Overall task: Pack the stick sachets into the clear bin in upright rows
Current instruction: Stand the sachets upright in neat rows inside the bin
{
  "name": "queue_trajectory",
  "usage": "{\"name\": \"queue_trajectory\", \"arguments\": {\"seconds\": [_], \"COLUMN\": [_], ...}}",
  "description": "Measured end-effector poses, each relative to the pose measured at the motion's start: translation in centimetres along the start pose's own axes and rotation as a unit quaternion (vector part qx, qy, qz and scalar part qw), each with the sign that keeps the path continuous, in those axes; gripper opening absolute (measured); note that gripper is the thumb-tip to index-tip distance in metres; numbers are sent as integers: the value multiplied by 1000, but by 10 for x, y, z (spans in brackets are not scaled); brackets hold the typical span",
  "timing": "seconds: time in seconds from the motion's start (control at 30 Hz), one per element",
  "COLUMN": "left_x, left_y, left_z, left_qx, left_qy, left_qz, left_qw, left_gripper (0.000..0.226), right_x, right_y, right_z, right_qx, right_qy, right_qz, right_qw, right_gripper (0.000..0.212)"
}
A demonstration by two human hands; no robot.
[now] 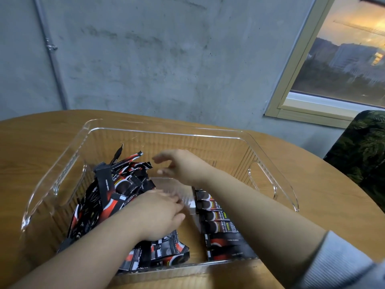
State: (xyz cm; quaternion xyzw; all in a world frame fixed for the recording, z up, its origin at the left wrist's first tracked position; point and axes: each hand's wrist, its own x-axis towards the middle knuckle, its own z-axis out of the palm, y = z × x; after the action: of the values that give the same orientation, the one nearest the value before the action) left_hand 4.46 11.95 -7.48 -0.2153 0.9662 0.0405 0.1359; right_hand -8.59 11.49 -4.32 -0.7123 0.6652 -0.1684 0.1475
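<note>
Inside one clear bin [270, 170], two hands [158, 213], sachets [116, 184].

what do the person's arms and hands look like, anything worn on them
Both hands are bare: no gloves, rings or watch show on the left hand or the right hand. The left forearm is bare to the frame edge. The right arm wears a light grey ribbed sleeve pushed up toward the elbow, with a narrow cuff edge.
</note>
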Motion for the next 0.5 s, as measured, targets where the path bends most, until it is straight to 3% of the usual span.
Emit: {"name": "queue_trajectory", "arguments": {"seconds": [0.2, 0.3, 0.4, 0.5], "left_x": [1, -1, 0, 0], "left_y": [0, 1, 1, 1], "left_z": [1, -1, -1, 0], "left_qx": [-2, -4, -3, -5], "left_qy": [-2, 1, 8, 5], "left_qz": [0, 1, -1, -1], "left_qw": [1000, 1000, 1000, 1000], "left_gripper": [52, 52, 52, 52], "right_x": [28, 29, 34, 38], "right_y": [-2, -1, -1, 4], "right_z": [-4, 1, 11, 16], "right_qx": [-18, -58, -64, -12], "right_qy": [31, 29, -15, -47], "right_qz": [-27, -59, -59, -37], "right_qw": [999, 996, 996, 998], "right_gripper": [22, 24, 27, 15]}}
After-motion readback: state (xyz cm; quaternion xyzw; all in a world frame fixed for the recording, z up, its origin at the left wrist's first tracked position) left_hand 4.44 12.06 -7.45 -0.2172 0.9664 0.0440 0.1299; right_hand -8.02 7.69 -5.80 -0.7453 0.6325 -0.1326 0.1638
